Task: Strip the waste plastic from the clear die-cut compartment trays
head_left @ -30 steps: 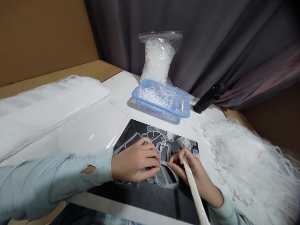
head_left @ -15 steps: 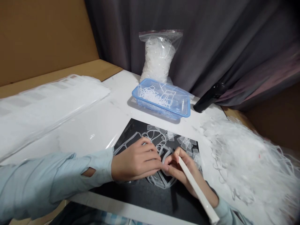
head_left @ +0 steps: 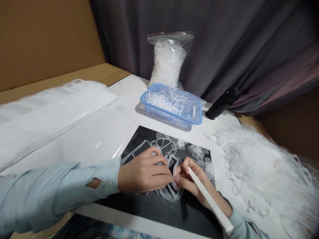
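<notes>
A black mat [head_left: 159,212] lies on the white table in front of me, covered with translucent white plastic frames [head_left: 171,196] and small clear cut pieces [head_left: 198,151]. My left hand [head_left: 144,172] rests on the frames with its fingers curled and pressed down on them. My right hand [head_left: 189,181] is closed around a white stick-like tool [head_left: 210,202], whose tip meets the frames right beside my left fingertips. Both sleeves are light blue.
A blue basket [head_left: 196,114] with plastic frames stands behind the mat, and a clear bag of plastic scraps [head_left: 168,58] behind that. A black handle-like object [head_left: 221,103] lies to its right. A heap of white plastic strips [head_left: 264,169] fills the right; a white plastic sheet stack [head_left: 50,113] lies left.
My right hand has slid left with the white tool until it touches my left fingertips. The tool's rear end has swung rightwards. My left hand has barely moved.
</notes>
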`<state>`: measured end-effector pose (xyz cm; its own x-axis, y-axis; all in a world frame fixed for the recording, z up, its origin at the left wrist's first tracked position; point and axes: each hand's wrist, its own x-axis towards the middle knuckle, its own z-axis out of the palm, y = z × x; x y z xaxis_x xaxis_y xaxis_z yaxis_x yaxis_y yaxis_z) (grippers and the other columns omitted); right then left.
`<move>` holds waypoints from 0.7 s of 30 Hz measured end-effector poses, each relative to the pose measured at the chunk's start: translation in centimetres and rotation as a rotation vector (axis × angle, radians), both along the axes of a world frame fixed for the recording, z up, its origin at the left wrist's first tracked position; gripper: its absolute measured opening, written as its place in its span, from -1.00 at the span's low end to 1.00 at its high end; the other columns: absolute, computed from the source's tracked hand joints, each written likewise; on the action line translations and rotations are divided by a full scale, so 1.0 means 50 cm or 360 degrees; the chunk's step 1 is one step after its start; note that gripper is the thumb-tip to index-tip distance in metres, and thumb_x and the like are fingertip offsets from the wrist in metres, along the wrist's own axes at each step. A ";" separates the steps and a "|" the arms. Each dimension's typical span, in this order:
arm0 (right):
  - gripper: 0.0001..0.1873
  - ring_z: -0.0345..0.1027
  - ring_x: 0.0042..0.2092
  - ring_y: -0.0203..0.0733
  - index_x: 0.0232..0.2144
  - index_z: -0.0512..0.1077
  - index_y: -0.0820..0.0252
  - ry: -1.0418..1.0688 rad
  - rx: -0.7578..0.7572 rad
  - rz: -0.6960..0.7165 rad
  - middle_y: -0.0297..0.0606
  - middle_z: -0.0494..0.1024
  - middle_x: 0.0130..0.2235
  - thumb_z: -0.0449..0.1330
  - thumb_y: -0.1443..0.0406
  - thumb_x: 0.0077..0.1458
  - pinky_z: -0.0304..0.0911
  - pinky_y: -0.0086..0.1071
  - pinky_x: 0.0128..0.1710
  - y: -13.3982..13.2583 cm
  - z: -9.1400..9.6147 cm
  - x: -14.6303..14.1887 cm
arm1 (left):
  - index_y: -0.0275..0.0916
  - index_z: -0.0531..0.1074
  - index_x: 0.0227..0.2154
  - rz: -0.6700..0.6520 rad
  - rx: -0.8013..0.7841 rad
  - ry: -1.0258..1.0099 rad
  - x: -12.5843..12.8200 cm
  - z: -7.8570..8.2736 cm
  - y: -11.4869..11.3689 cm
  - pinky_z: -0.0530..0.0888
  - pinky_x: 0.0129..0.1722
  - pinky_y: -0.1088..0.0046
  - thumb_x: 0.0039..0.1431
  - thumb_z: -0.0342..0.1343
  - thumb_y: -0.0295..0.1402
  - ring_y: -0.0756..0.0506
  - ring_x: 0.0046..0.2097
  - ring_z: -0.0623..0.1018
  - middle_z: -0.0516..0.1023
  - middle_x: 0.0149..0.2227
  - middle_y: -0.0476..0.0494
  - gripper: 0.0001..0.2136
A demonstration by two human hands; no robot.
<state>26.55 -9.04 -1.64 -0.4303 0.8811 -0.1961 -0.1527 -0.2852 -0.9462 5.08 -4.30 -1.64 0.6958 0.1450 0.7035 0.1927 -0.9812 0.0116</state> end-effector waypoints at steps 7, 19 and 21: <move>-0.61 0.32 -0.42 -0.37 -0.42 0.08 0.09 0.0002 0.0017 0.0007 -0.46 0.40 -0.38 0.30 0.22 0.13 0.26 -0.46 -0.36 -0.001 0.012 -0.001 | -0.27 0.46 -0.32 0.0019 0.0017 0.0063 0.006 0.007 -0.003 0.34 -0.20 0.34 0.21 0.08 -0.51 -0.03 -0.29 0.49 0.56 -0.39 -0.03 -0.92; -0.59 0.26 -0.40 -0.34 -0.41 0.10 0.08 -0.0189 0.0226 -0.0036 -0.42 0.43 -0.37 0.33 0.19 0.09 0.20 -0.46 -0.41 0.010 0.005 0.013 | -0.23 0.44 -0.33 0.0030 -0.0014 -0.0064 0.001 0.001 0.003 0.35 -0.21 0.38 0.13 0.12 -0.51 -0.01 -0.31 0.49 0.56 -0.38 0.02 -0.92; -0.60 0.30 -0.37 -0.33 -0.41 0.12 0.09 -0.0273 0.0232 0.0030 -0.38 0.47 -0.34 0.34 0.19 0.09 0.23 -0.45 -0.36 0.007 0.002 0.012 | -0.25 0.44 -0.33 -0.0005 -0.0017 -0.0068 0.000 -0.001 0.005 0.35 -0.21 0.37 0.16 0.12 -0.50 -0.02 -0.28 0.49 0.57 -0.34 -0.01 -0.94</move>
